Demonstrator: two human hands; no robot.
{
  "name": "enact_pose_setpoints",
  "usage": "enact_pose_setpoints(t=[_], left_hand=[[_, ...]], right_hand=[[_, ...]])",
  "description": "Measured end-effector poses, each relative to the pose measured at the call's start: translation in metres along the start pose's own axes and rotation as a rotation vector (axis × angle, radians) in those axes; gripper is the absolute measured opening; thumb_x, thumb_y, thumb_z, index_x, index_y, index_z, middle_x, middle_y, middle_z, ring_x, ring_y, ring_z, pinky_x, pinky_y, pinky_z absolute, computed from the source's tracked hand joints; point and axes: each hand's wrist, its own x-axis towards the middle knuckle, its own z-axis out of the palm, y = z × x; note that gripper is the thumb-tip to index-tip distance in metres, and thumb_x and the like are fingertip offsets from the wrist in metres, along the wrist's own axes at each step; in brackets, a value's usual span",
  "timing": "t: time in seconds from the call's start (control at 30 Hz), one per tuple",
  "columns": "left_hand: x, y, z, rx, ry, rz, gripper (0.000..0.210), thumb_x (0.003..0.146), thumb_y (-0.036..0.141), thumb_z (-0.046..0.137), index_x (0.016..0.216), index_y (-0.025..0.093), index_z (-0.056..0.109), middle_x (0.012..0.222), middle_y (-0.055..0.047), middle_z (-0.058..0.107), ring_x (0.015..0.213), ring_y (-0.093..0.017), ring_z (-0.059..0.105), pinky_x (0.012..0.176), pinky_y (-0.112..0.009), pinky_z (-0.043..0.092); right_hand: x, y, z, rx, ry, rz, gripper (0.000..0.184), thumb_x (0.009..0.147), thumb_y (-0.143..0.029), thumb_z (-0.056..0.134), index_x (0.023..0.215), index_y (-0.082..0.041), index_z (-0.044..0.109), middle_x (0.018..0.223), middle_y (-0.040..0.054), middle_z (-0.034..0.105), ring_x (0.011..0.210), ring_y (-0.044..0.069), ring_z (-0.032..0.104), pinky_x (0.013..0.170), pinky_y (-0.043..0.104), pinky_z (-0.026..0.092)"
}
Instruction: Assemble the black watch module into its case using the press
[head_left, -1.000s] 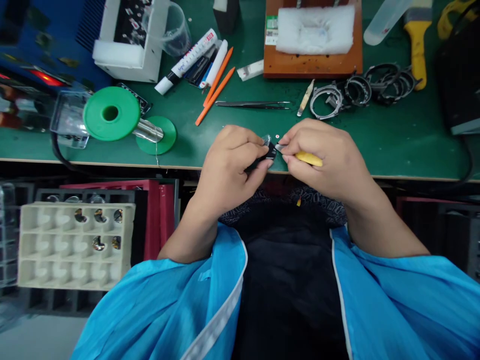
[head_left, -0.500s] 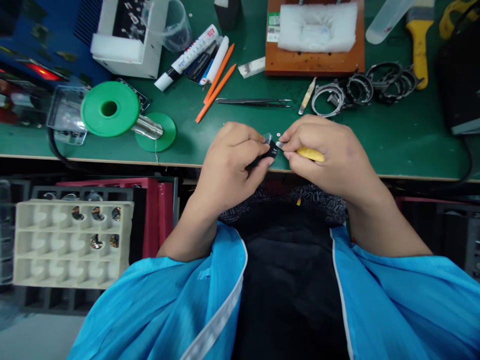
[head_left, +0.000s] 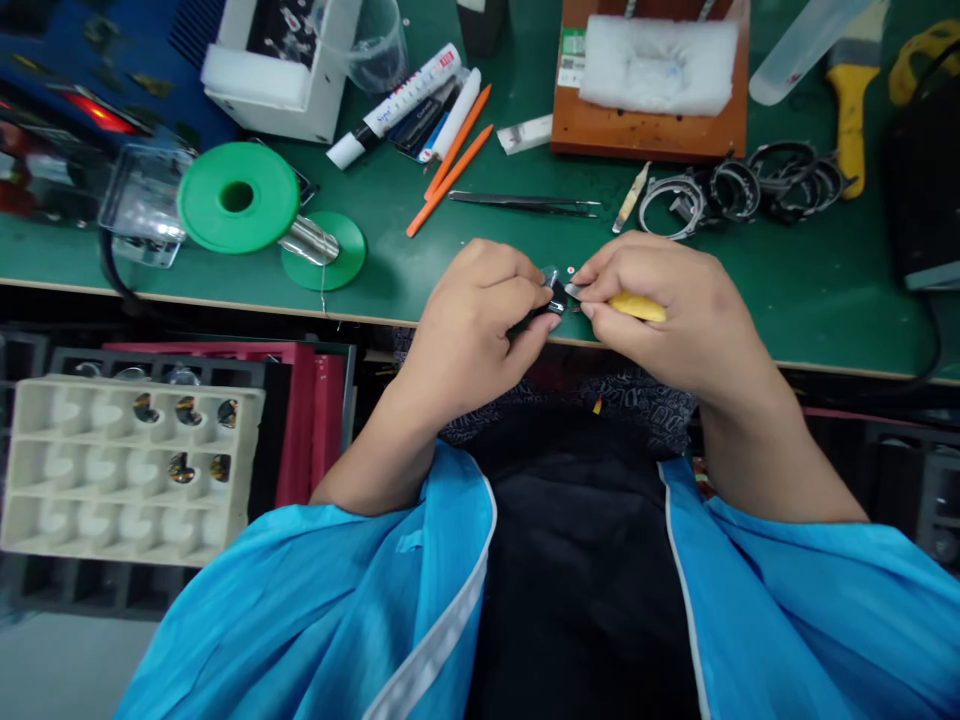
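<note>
At the front edge of the bench, my left hand [head_left: 484, 315] is closed on a small black part [head_left: 556, 300] with a clear piece at its top. Its exact kind is mostly hidden by my fingers. My right hand [head_left: 667, 300] pinches a small blade with a yellow handle [head_left: 637, 307], its metal tip [head_left: 574, 290] pointing left. Only a narrow gap shows between tip and black part; whether they touch I cannot tell. Just beyond the fingertips lies a tiny white disc with a red dot [head_left: 571, 270]. Tweezers [head_left: 525, 204] rest farther back.
Left on the green bench stands a green solder spool [head_left: 238, 197], with orange sticks [head_left: 450, 180] and a marker [head_left: 397, 105] beyond. Metal rings [head_left: 673, 207] lie right, near a brown block [head_left: 645, 130] and a brush [head_left: 850, 120]. A cream compartment tray [head_left: 127, 505] sits lower left.
The view has shifted slightly, so bench items appear farther right. Both hands keep their grips, and the black part appears turned a little.
</note>
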Motion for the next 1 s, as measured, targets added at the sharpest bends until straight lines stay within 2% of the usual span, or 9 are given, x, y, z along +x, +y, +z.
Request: enact_pose_setpoints(t=[0.17, 0.33, 0.5, 0.67, 0.9, 1.0], left_hand=[[-0.0005, 0.0035, 0.001, -0.001, 0.002, -0.039, 0.007, 0.111, 0.026, 0.075, 0.116, 0.025, 0.071, 0.117, -0.007, 0.081, 0.108, -0.027, 0.078, 0.094, -0.052, 0.064], [-0.0002, -0.0001, 0.0019, 0.027, 0.013, 0.016, 0.008, 0.112, 0.029, 0.075, 0.117, 0.026, 0.069, 0.115, -0.006, 0.08, 0.105, -0.026, 0.076, 0.089, -0.052, 0.065], [0.0006, -0.0037, 0.0048, 0.027, 0.051, 0.051, 0.01, 0.111, 0.029, 0.075, 0.119, 0.027, 0.07, 0.113, -0.006, 0.08, 0.102, -0.025, 0.076, 0.086, -0.052, 0.066], [0.0015, -0.0031, 0.0056, 0.011, 0.071, 0.061, 0.01, 0.109, 0.026, 0.076, 0.117, 0.027, 0.07, 0.11, -0.007, 0.08, 0.099, -0.027, 0.077, 0.083, -0.052, 0.066], [0.0015, -0.0009, 0.0037, 0.008, 0.043, 0.053, 0.009, 0.111, 0.029, 0.075, 0.117, 0.025, 0.069, 0.112, -0.007, 0.081, 0.103, -0.027, 0.077, 0.086, -0.054, 0.066], [0.0024, -0.0021, 0.003, 0.026, 0.038, 0.056, 0.01, 0.11, 0.026, 0.076, 0.117, 0.024, 0.069, 0.113, -0.007, 0.081, 0.103, -0.025, 0.077, 0.087, -0.052, 0.067]], right_hand=[[-0.0005, 0.0006, 0.0006, -0.02, -0.008, 0.028, 0.023, 0.094, -0.008, 0.071, 0.087, -0.03, 0.07, 0.104, 0.0038, 0.082, 0.106, 0.031, 0.081, 0.094, 0.049, 0.068], [0.0001, -0.0009, 0.0006, -0.064, -0.026, 0.09, 0.018, 0.096, -0.014, 0.074, 0.088, -0.03, 0.071, 0.106, 0.0045, 0.084, 0.11, 0.031, 0.081, 0.098, 0.05, 0.07], [0.0008, -0.0014, -0.0001, -0.052, -0.02, 0.083, 0.019, 0.097, -0.013, 0.072, 0.088, -0.03, 0.071, 0.107, 0.0045, 0.083, 0.11, 0.032, 0.081, 0.101, 0.052, 0.069], [0.0017, -0.0027, -0.0001, -0.084, -0.032, 0.095, 0.021, 0.096, -0.012, 0.072, 0.087, -0.031, 0.071, 0.107, 0.0047, 0.084, 0.109, 0.031, 0.081, 0.096, 0.05, 0.071], [0.003, -0.0031, -0.0006, -0.062, -0.034, 0.11, 0.019, 0.097, -0.015, 0.074, 0.087, -0.03, 0.071, 0.107, 0.0056, 0.084, 0.11, 0.033, 0.081, 0.101, 0.055, 0.07], [0.0031, -0.0023, -0.0013, -0.047, -0.039, 0.086, 0.02, 0.097, -0.014, 0.072, 0.086, -0.03, 0.07, 0.106, 0.0046, 0.083, 0.108, 0.031, 0.081, 0.097, 0.052, 0.07]])
